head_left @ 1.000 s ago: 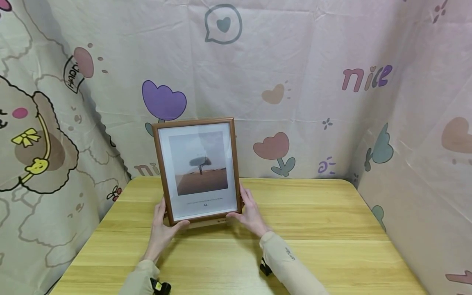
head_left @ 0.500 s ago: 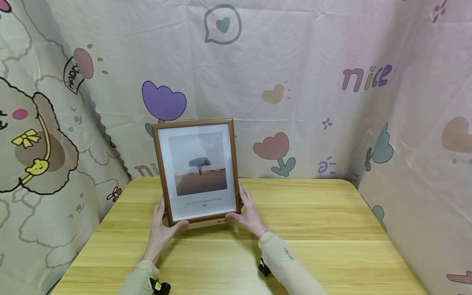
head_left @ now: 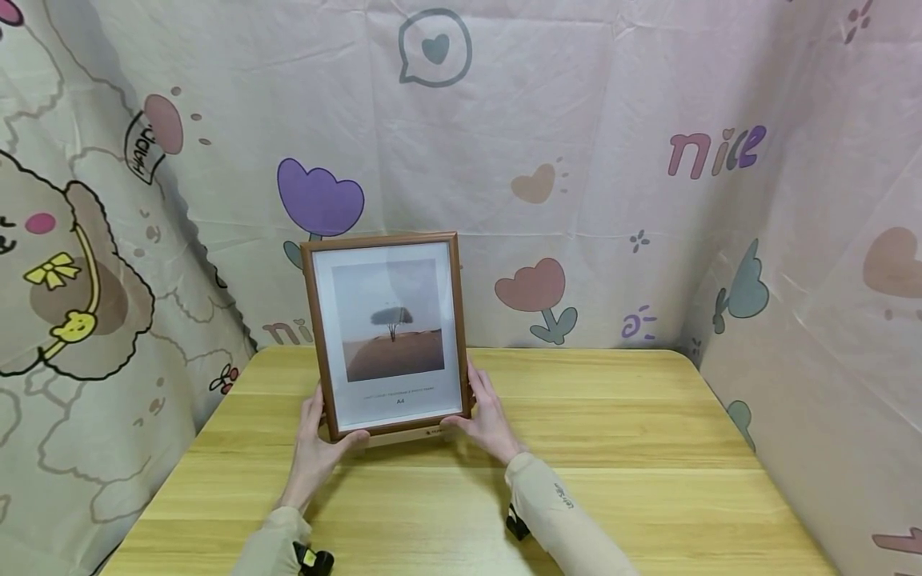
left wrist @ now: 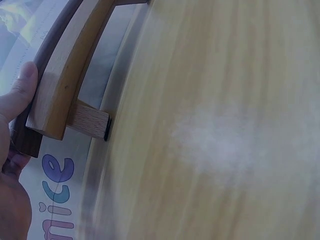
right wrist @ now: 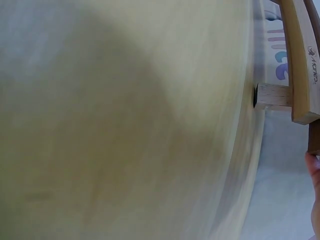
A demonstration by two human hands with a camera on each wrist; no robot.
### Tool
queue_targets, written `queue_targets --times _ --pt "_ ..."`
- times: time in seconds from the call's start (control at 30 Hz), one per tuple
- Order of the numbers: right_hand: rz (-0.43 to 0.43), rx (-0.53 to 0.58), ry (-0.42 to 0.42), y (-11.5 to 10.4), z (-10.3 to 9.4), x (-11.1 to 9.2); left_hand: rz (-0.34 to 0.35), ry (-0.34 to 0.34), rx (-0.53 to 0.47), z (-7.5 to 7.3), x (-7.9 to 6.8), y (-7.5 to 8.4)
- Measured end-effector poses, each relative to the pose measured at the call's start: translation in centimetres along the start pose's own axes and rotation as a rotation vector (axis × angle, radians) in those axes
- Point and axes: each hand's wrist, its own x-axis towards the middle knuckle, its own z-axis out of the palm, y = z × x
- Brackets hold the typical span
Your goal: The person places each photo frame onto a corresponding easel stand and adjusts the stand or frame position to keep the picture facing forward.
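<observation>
A brown wooden picture frame (head_left: 392, 336) with a tree picture stands near the middle of the table, leaning back and slightly turned. Its bottom edge sits at a pale wooden stand (head_left: 403, 438), whose ledge (left wrist: 70, 70) and short foot (left wrist: 90, 120) show in the left wrist view. My left hand (head_left: 314, 452) grips the frame's lower left corner, thumb over the front of the bottom edge. At the lower right corner, my right hand (head_left: 491, 420) does likewise. The fingers behind the frame are partly hidden. In the right wrist view, the stand's ledge (right wrist: 302, 75) carries small dark lettering.
A light wooden table (head_left: 612, 448) lies under the stand. Behind it and at both sides hangs a patterned cloth (head_left: 576, 96) with flowers, hearts and lettering. The table's back edge is close behind the frame.
The picture frame's top has shifted very slightly to the right and down. Both hands keep their hold at the lower corners and have barely moved.
</observation>
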Motion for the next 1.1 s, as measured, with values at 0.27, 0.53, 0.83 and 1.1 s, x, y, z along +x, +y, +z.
queue_targets --times 0.27,0.53,0.83,1.1 --pt "0.020 0.007 -0.017 -0.1 0.0 -0.1 -0.006 -0.001 -0.001 0.0 -0.1 0.0" --pt "0.063 -0.007 -0.051 -0.5 -0.2 0.0 -0.039 -0.014 -0.001 -0.1 -0.1 0.1" --pt "0.162 0.015 -0.122 -1.2 -0.8 -0.3 -0.119 -0.085 -0.002 -0.6 -0.1 0.4" --pt "0.240 0.171 -0.203 -0.7 -1.2 -0.8 -0.223 -0.176 0.023 -1.6 -0.6 0.8"
